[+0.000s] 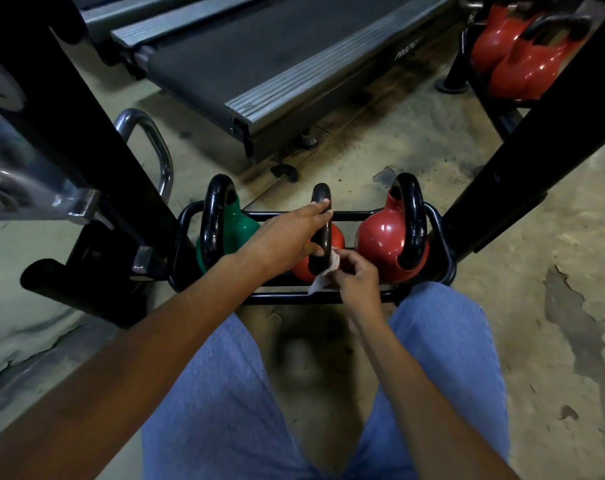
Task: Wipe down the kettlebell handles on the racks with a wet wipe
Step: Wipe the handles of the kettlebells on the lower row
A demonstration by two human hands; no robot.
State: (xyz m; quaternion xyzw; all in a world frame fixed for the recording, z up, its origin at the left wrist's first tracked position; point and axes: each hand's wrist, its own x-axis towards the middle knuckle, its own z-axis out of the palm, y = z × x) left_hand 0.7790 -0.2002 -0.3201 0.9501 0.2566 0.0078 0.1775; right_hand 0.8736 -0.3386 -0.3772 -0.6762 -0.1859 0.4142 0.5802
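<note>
A green kettlebell (240,228) was seated at the left end of the low black rack (283,299), its black loop upright. The left hand (287,237) was laid across the middle handle (322,194), fingers over the far side and thumb at the near side, so that the loop was held between them. Beneath it, a small red kettlebell (337,239) was seated mid-rack. The wet wipe (320,282) was pressed against the near foot of that handle, pinched in the curled fingers of the right hand (356,277). A larger red kettlebell (380,240) was placed at the rack's right end. More red kettlebells (522,64) were shelved on a rack at the far right.
</note>
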